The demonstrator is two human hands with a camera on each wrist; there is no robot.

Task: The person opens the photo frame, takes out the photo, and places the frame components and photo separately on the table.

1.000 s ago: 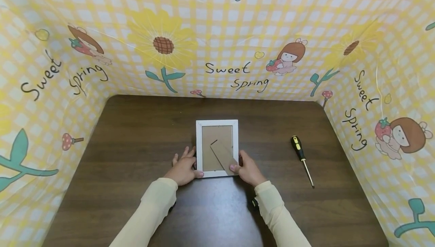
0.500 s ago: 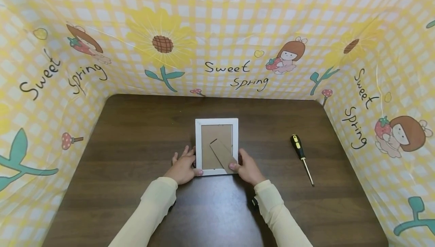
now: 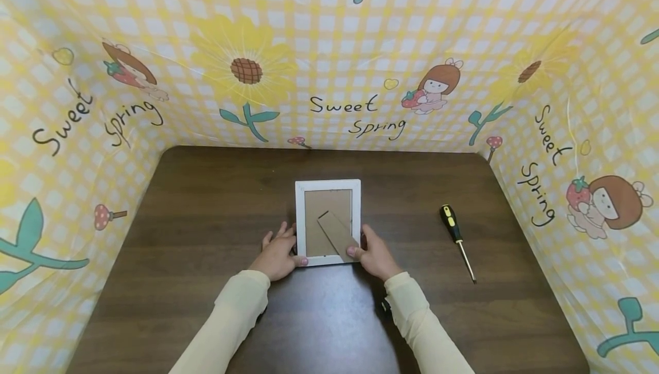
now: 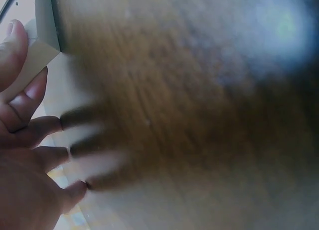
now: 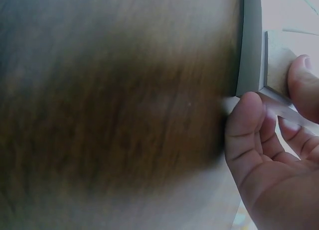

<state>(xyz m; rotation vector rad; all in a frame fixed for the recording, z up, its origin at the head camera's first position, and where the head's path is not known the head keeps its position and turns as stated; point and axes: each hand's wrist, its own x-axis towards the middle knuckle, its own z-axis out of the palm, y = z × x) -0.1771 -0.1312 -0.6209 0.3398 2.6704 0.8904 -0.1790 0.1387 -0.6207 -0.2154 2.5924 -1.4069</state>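
Note:
A white picture frame (image 3: 301,219) lies back side up in the middle of the table. Its brown backing board (image 3: 319,198) carries a slanted stand leg (image 3: 337,234) that runs to the lower right corner. My left hand (image 3: 276,257) pinches the lower left corner, thumb on top and index finger against the side; its other fingers touch the table in the left wrist view. On the other side my right hand (image 3: 378,255) grips the lower right edge, its thumb (image 5: 305,85) pressing on the end of the stand leg. The frame's front is hidden.
To the right on the dark wooden table (image 3: 216,191) lies a screwdriver (image 3: 455,237) with a black and yellow handle. A small dark object (image 3: 385,305) is partly hidden by the right sleeve. Yellow checked cloth (image 3: 329,48) walls the back and both sides.

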